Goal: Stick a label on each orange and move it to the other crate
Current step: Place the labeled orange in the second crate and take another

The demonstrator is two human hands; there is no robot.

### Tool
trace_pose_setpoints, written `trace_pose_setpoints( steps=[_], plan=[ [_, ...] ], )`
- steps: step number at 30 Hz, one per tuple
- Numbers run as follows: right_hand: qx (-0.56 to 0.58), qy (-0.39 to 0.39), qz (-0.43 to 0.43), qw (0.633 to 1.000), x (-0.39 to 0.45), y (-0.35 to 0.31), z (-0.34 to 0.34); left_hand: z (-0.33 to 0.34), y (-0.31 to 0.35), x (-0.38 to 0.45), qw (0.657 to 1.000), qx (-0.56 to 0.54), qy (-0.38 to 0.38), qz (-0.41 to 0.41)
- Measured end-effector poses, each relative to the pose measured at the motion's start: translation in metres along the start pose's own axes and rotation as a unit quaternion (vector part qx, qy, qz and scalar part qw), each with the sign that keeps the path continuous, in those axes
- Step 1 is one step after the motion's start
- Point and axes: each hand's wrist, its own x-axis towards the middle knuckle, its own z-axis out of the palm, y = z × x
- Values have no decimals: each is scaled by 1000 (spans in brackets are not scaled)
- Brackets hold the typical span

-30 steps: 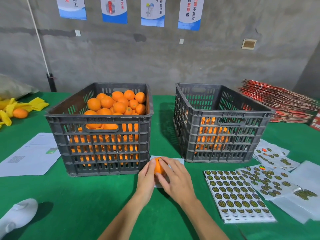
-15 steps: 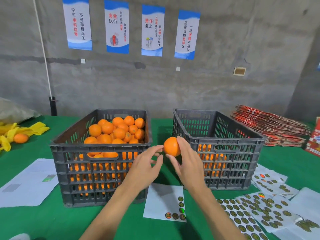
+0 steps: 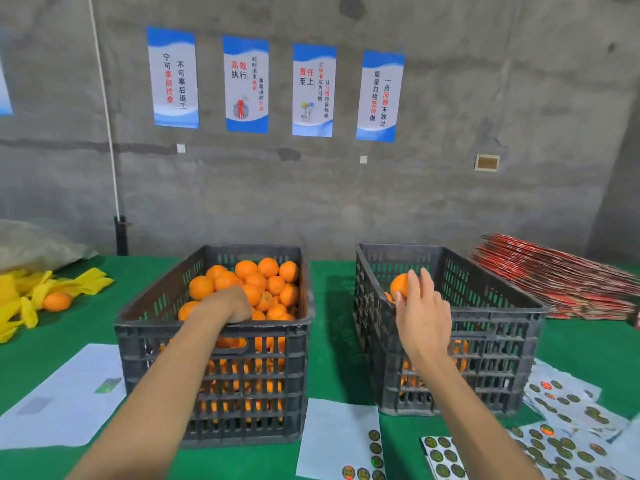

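Two dark grey slatted crates stand side by side on a green table. The left crate (image 3: pixel 211 332) is heaped with oranges (image 3: pixel 266 282). My left hand (image 3: pixel 230 303) reaches down into that heap, its fingers hidden among the fruit. My right hand (image 3: pixel 420 306) grips one orange (image 3: pixel 400 285) over the near left corner of the right crate (image 3: pixel 491 327), which shows a few oranges low inside through its slats. A white sheet with a few round labels (image 3: pixel 341 441) lies on the table between the crates.
More label sheets (image 3: pixel 561 441) are spread at the front right. White papers (image 3: pixel 65 400) lie at the front left. Yellow netting with a loose orange (image 3: pixel 57 301) sits at the far left, and a stack of red flat cartons (image 3: pixel 561 275) lies behind the right crate.
My right hand carried the orange up from the label sheet and over the right crate. My left hand let go of it and moved into the left crate's oranges.
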Motion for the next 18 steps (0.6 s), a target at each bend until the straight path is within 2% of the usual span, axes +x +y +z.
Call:
trace_pose_setpoints(
  steps=[3, 5, 7, 12, 14, 15, 17, 18],
  plan=[
    [3, -3, 6, 1000, -4, -3, 7, -1, -3, 6, 992, 46, -110, -32],
    [14, 13, -25, 1000, -13, -11, 11, -5, -4, 7, 983, 39, -170, -58],
    [27, 34, -74, 996, -28, -20, 18, -6, -5, 7, 976, 3, -196, -92],
    [88, 74, -141, 983, -69, -32, 38, -1, -5, 8, 979, -2, -134, -156],
    [108, 64, -152, 980, -84, -34, 43, 2, -4, 16, 976, -53, -110, -179],
    [111, 53, -158, 980, -92, -35, 45, 4, -3, 19, 977, -92, -72, -180],
    [112, 31, -165, 979, -107, -35, 49, 9, -3, 35, 978, -132, 51, -155],
    [113, 22, -165, 980, -113, -35, 50, 9, -1, 34, 978, -125, 50, -162]
  ],
)
